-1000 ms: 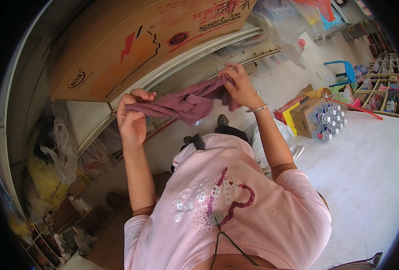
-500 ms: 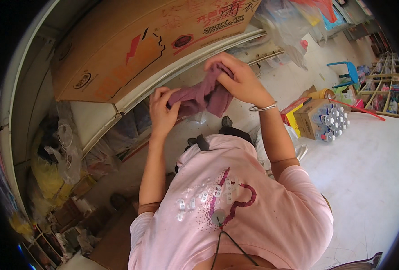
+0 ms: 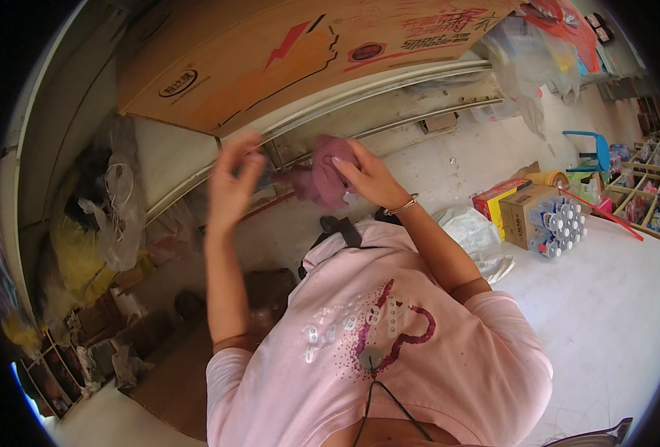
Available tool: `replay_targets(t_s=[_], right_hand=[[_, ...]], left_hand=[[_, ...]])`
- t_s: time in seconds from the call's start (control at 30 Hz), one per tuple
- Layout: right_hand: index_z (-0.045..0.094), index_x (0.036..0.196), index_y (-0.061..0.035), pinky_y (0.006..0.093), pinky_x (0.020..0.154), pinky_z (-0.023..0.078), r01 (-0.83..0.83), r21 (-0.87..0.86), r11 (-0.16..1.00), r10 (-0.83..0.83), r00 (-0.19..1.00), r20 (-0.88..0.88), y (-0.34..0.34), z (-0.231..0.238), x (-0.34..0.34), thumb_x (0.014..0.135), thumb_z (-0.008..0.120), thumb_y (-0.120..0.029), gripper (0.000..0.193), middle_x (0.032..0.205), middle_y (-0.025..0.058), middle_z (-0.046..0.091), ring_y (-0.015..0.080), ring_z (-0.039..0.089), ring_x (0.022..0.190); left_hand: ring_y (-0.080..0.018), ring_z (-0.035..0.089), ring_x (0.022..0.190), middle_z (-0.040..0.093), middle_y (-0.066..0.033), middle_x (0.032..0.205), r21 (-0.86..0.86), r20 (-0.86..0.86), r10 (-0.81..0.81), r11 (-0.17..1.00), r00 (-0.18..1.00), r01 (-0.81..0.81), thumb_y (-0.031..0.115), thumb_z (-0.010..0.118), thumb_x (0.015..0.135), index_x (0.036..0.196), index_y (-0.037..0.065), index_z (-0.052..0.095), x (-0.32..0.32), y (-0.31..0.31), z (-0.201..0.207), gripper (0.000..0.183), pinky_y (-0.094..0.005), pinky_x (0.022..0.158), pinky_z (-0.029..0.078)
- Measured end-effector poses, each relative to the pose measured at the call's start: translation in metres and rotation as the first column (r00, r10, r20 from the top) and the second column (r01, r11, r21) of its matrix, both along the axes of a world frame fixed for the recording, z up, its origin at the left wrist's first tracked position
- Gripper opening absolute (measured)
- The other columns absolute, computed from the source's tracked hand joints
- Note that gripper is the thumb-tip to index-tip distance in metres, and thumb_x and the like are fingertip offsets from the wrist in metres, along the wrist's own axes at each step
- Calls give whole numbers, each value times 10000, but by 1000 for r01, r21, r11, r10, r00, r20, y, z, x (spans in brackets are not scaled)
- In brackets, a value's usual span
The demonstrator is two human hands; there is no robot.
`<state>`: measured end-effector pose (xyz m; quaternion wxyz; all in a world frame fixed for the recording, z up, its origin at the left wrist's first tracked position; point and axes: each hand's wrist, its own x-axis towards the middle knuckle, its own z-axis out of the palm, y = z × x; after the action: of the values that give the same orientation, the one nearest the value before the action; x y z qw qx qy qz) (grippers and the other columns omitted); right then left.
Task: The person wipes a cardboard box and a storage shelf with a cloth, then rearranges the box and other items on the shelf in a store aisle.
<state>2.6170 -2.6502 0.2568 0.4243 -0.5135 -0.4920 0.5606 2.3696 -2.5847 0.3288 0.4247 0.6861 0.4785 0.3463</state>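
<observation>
My right hand (image 3: pixel 373 177) is closed on a crumpled mauve cloth (image 3: pixel 330 176), gripping its right side with the thumb on top. The cloth's lower left part hangs loose and is smeared by motion. To the left, apart from the cloth, my left hand (image 3: pixel 236 177) is raised, its thumb and fingers apart and nothing seen between them. Motion blurs its fingertips, which are close to the front edge of a shelf (image 3: pixel 214 160). A large brown cardboard box (image 3: pixel 300 67) lies on that shelf, beyond both hands.
Clear plastic bags (image 3: pixel 114 208) and a yellow bag (image 3: pixel 77 253) hang at the left. On the right floor stand shrink-wrapped bottles (image 3: pixel 560 227), a smaller carton (image 3: pixel 522 214) and a blue stool (image 3: pixel 596 151). A white sack (image 3: pixel 471 242) lies beside my right arm.
My left hand has let go of the cloth and moved left. My right hand keeps the cloth, now bunched up and lower. The view has shifted, so the shelf and box appear farther right.
</observation>
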Motion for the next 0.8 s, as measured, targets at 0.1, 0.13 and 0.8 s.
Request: replay_targets(t_s=[0.1,0.13,0.8], right_hand=[[466,1132,-65,403,726,497,172,214,962,-191,979,68,9,10,-41,885,611,-295,367,921,201,627,354,644,830],[462,1141,-70,416,717,495,186,178,966,-211,969,132,12,18,-50,883,612,-288,369,910,203,630,370,640,821],[558,1129,-139,421,650,497,259,433,863,-429,828,360,47,-16,-183,838,653,-238,322,885,146,671,343,640,762]], left_hand=[[-245,550,1028,612,-80,1107,433,-256,432,851,865,-298,178,582,902,1126,77,617,-91,51,-30,247,-374,886,439],[-294,549,1049,609,-104,1126,550,-330,550,772,767,-317,183,569,898,1111,76,623,-114,61,-45,244,-407,892,438],[-365,519,1071,578,-152,1184,653,-522,680,707,514,-271,257,497,848,1147,55,596,-109,60,-54,374,-456,921,406]])
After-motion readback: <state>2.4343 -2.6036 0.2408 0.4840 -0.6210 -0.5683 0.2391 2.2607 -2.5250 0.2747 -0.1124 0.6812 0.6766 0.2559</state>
